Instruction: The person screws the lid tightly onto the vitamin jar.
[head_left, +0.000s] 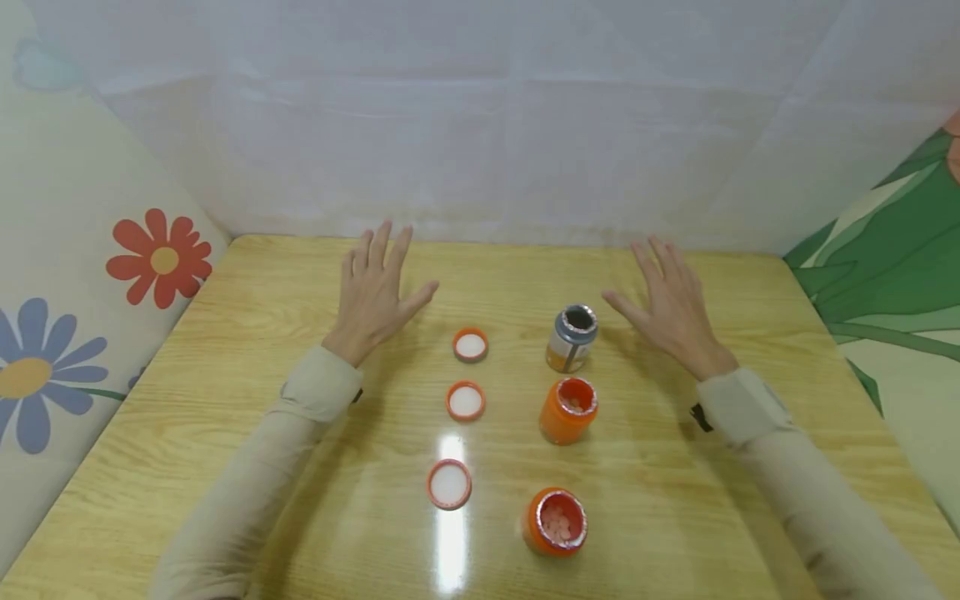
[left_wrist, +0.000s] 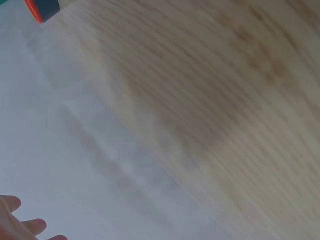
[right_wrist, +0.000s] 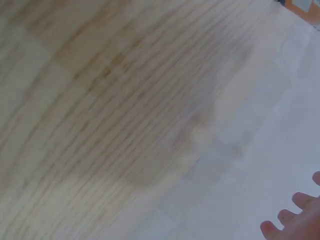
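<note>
My left hand (head_left: pixel 373 292) is spread over the far left part of the table, holding nothing. The right hand (head_left: pixel 670 304) is likewise spread, to the right of a grey bottle (head_left: pixel 572 340) whose mouth is uncovered. Nearer to me stand an orange bottle (head_left: pixel 566 412) and another orange bottle (head_left: pixel 553 525), both uncapped with small pale pieces inside. Left of the bottles lie three caps with white insides: a far cap (head_left: pixel 470 345), a middle cap (head_left: pixel 465 402) and a near cap (head_left: pixel 449 484). Fingertips (left_wrist: pixel 34 226) show at the left wrist view's corner.
The wood-grain table (head_left: pixel 247 350) ends at a white cloth backdrop (head_left: pixel 480 150). Flower-printed panels stand at both sides, with a red flower (head_left: pixel 161 260) on the left one and green leaves (head_left: pixel 900 258) on the right.
</note>
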